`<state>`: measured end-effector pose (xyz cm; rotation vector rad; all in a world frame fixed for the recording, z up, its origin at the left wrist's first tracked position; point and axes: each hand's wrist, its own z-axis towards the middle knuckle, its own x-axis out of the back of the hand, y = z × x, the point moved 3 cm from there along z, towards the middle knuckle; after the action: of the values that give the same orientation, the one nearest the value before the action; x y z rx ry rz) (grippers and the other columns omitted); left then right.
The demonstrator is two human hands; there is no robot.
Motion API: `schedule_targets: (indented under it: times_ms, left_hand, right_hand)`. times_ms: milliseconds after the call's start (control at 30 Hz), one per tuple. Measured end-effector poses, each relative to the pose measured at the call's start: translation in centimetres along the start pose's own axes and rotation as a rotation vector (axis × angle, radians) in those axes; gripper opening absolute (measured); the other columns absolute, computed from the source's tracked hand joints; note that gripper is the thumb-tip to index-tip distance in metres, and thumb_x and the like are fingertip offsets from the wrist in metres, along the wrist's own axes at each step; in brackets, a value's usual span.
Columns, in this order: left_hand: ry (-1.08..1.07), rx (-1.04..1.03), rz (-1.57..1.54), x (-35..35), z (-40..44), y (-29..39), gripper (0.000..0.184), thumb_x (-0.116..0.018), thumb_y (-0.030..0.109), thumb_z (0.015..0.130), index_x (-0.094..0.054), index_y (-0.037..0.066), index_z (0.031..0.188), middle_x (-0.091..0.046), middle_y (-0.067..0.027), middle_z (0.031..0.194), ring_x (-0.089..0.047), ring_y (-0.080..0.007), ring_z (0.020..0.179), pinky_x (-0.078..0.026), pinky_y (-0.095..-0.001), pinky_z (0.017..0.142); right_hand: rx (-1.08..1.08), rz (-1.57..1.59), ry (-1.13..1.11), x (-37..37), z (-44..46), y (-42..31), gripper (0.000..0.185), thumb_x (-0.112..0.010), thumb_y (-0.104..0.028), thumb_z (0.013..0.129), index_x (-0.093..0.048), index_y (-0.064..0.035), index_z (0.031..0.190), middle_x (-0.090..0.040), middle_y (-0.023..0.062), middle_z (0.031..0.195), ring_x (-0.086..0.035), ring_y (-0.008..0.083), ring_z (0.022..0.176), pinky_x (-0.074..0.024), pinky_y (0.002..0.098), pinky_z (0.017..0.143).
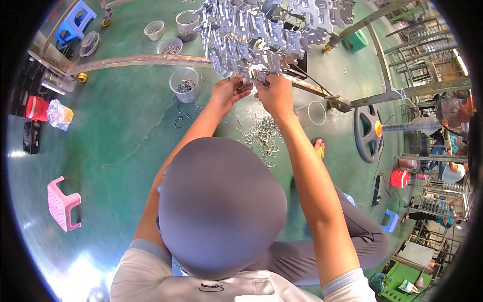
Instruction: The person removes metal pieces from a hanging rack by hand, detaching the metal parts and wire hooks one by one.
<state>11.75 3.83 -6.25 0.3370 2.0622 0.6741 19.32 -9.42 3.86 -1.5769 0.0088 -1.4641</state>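
Observation:
Many flat silvery metal parts [266, 35] hang in dense rows at the top middle. Both hands are at their lower edge. My left hand [230, 92] is there with fingers bent and partly together; what they hold, if anything, is too small to name. Close beside it on the right, my right hand [274, 94] has its fingers closed at the bottom of a hanging part. Below the hands, small curved metal hooks [266, 132] lie heaped and scattered on the green floor. A clear tub [184, 85] with similar pieces stands left of my left hand.
A rusty metal rail [146, 60] crosses behind the hands. More tubs [187, 25] stand beyond it. An empty clear container [316, 112] lies at right, near a black fan base [368, 133]. A pink stool [64, 204] is far left. Other people [453, 172] are at far right.

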Motion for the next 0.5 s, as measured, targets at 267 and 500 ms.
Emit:
schedule_targets:
  times_ms: [267,500]
  left_hand:
    - [-0.057,-0.011,0.042,0.9,1.0,-1.6,0.028,-0.041,0.015,0.111,-0.056,-0.006,0.122,-0.069,-0.0201,0.116,-0.073,-0.0314,0.1,-0.064,-0.047,0.09]
    - [-0.126,-0.063,0.035,0.6,0.4,-2.0,0.034,-0.042,-0.003,0.103,-0.053,-0.004,0.135,-0.069,-0.0214,0.123,-0.073,-0.0323,0.105,-0.066,-0.0454,0.087]
  right_hand:
    - [0.067,-0.047,0.04,0.4,-1.2,-0.7,0.025,-0.078,-0.019,0.081,-0.07,0.0047,0.08,-0.067,0.028,0.077,-0.067,0.048,0.077,-0.0528,0.0529,0.071]
    - [0.042,-0.029,0.06,0.4,-1.9,-0.3,0.025,-0.077,-0.021,0.083,-0.072,0.0039,0.085,-0.066,0.0298,0.077,-0.066,0.0483,0.076,-0.0509,0.053,0.07]
